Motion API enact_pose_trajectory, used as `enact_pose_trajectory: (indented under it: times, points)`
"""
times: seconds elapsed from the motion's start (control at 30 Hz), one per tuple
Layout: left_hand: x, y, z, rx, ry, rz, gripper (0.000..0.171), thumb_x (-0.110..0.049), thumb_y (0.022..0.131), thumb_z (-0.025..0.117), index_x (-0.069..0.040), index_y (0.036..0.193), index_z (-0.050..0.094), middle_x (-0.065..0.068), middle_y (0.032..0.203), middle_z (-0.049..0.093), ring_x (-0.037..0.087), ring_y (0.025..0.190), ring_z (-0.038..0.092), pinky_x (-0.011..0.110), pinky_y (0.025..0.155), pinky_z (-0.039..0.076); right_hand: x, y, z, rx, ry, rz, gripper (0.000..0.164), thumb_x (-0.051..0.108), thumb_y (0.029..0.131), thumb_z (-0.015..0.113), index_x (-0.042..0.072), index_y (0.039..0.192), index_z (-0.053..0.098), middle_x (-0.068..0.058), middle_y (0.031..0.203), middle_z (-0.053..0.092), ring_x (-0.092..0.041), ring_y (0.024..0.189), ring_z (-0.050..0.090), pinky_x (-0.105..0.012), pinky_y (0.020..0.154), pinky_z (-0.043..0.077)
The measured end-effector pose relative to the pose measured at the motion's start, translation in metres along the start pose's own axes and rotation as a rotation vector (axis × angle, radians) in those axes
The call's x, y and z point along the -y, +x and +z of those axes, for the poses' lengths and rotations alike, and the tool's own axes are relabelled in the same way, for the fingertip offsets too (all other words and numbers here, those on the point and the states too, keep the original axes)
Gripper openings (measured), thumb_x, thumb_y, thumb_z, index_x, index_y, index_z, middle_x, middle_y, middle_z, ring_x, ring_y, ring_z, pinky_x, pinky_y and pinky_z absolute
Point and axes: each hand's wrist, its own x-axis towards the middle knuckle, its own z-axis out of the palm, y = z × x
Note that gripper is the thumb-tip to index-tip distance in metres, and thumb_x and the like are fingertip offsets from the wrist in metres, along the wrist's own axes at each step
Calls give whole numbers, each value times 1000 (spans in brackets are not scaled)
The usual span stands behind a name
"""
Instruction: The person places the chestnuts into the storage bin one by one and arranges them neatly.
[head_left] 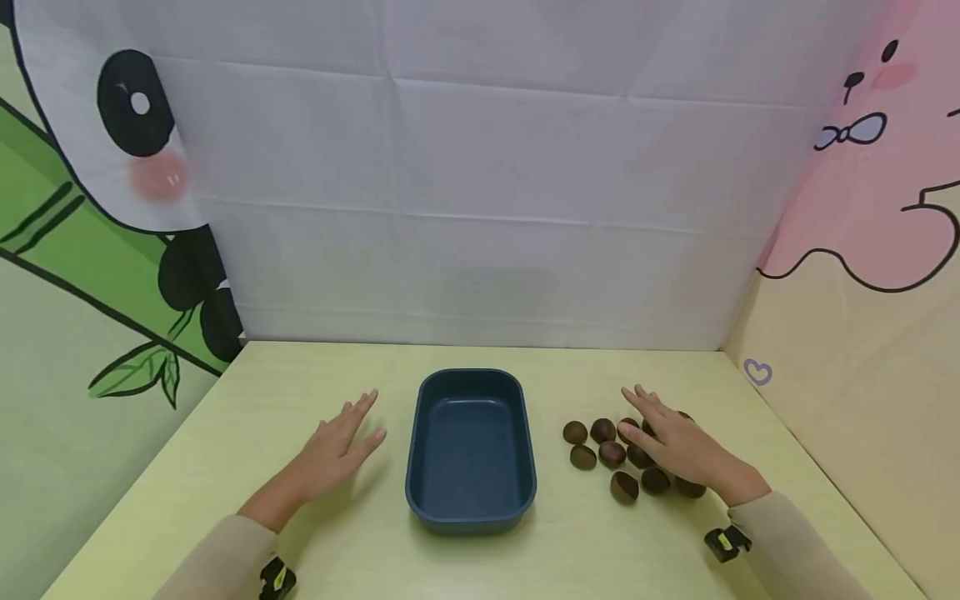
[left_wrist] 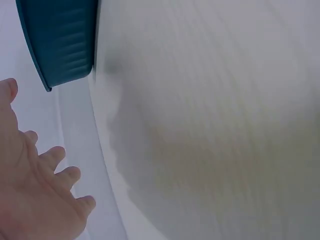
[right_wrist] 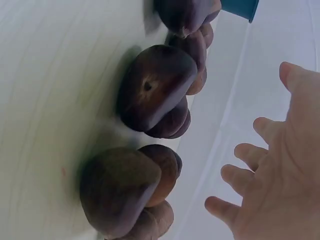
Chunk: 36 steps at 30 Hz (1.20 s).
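Observation:
Several brown chestnuts point(head_left: 612, 454) lie in loose rows on the right part of the table, and large in the right wrist view, where one chestnut point(right_wrist: 157, 87) shows its pale spot. Over them hovers my right hand point(head_left: 681, 446), fingers spread and holding nothing; it hides some of the chestnuts behind it. A dark blue rectangular tub point(head_left: 471, 450) stands upright in the middle with a bare floor inside. To its left my left hand point(head_left: 330, 458) is held above the table, fingers extended, palm bare in the left wrist view, apart from the tub point(left_wrist: 60, 42).
The pale yellow table point(head_left: 352, 550) ends at a creased white sheet point(head_left: 487, 208) at the back. Printed walls flank both sides, a panda point(head_left: 135, 104) at left and a pink figure point(head_left: 862, 192) at right. Each wrist wears a small black device point(head_left: 726, 543).

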Motion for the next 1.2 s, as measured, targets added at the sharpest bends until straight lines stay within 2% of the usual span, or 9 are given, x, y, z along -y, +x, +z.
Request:
enact_pose_trajectory:
  times: [0.1,0.2,0.33,0.5,0.63,0.73,1.03,1.2]
  points:
    - [-2,2,2,32,-155,-2,71,-44,106,44,-9,161,17,20,163,21,48,147,14,71,110,10,0,2,1,26,125,-4,68,42,107,44,4,159,23,-24,162,17,-48,146,16,-69,109,20]
    - [-4,4,4,57,-280,-14,70,-41,107,44,-7,161,14,24,161,22,46,147,17,68,111,17,1,5,1,36,204,-28,67,39,107,44,0,158,22,-25,162,18,-47,147,16,-65,112,20]
    - [-9,7,7,76,-383,-65,70,-41,106,47,-11,161,14,26,158,29,47,144,24,68,109,23,2,6,1,29,218,-47,67,37,108,45,-3,157,23,-25,160,22,-46,146,20,-64,112,22]
    - [-15,9,10,96,-535,-134,70,-37,103,55,-14,159,20,24,154,36,43,138,40,59,108,34,5,5,1,26,233,-51,66,37,107,45,-2,156,25,-26,157,28,-47,144,24,-65,110,26]
    - [-17,10,16,101,-616,-157,65,-33,102,59,-14,157,29,21,151,42,38,130,51,52,103,43,7,5,1,28,260,-48,66,39,107,45,0,157,26,-24,157,30,-45,144,26,-64,110,27]
    - [-18,11,20,105,-660,-165,64,-31,101,60,-14,155,32,20,151,43,36,128,53,49,100,45,9,5,1,33,275,-40,66,41,107,46,3,157,27,-22,158,31,-43,144,26,-64,109,28]
    - [-23,12,33,132,-783,-186,63,-24,100,63,-11,153,33,21,153,38,36,133,47,50,106,41,12,5,4,36,275,-51,63,41,105,50,6,155,33,-16,155,37,-39,143,32,-61,107,33]
    - [-24,13,38,116,-888,-184,65,-16,99,61,-9,155,30,23,157,31,39,137,42,48,108,40,13,11,5,64,270,-72,63,43,103,55,7,152,40,-12,152,44,-36,140,39,-58,106,36]
